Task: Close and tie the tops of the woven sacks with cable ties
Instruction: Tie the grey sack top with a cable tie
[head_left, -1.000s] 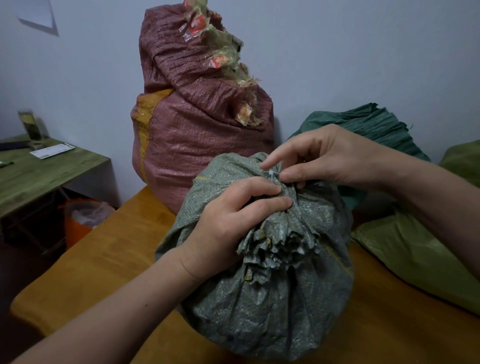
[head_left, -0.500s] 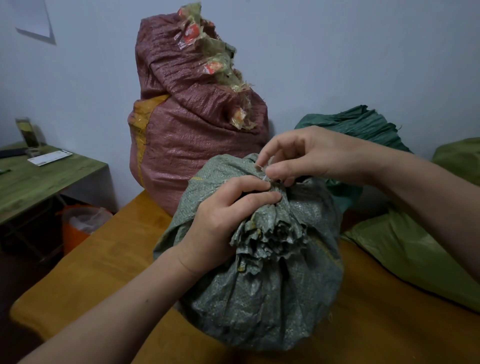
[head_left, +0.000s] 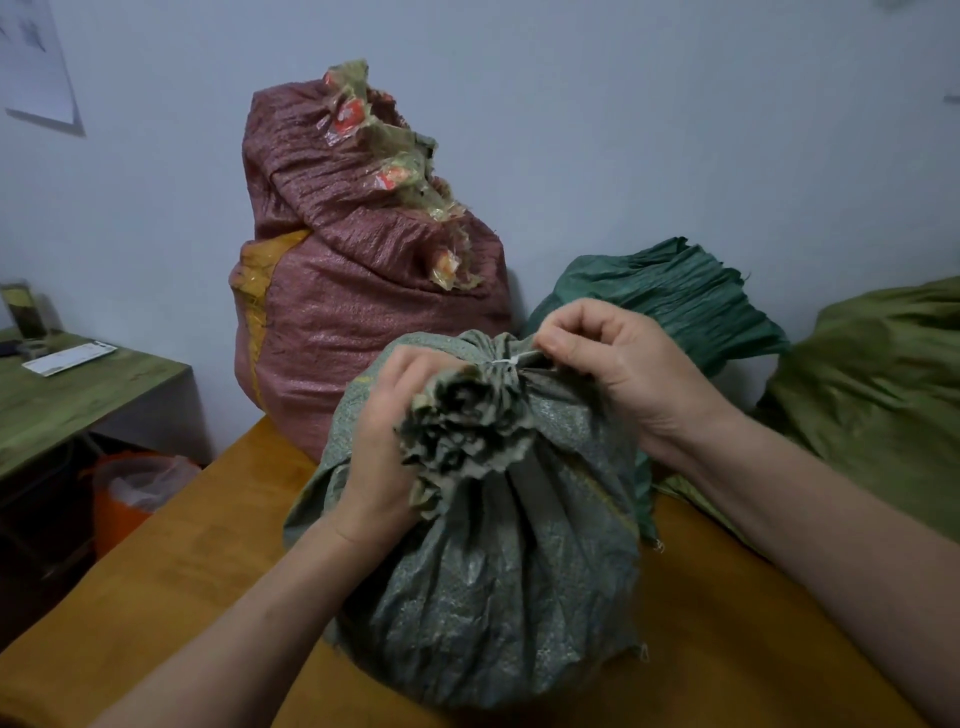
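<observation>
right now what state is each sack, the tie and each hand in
grey sack, upright, top gathered into a bunch
cable tie, looped round the gathered neck, tail drawn to the right
left hand, grips the bunched top
right hand, pinches the tie's tail
red sack, upright, top crumpled, no tie visible
dark green sack, top pleated, no tie visible
olive sack, slumped, top not seen

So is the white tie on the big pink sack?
No, the white cable tie wraps the bunched neck of the grey-green sack, pinched by the right hand; the pink sack stands behind.
</observation>
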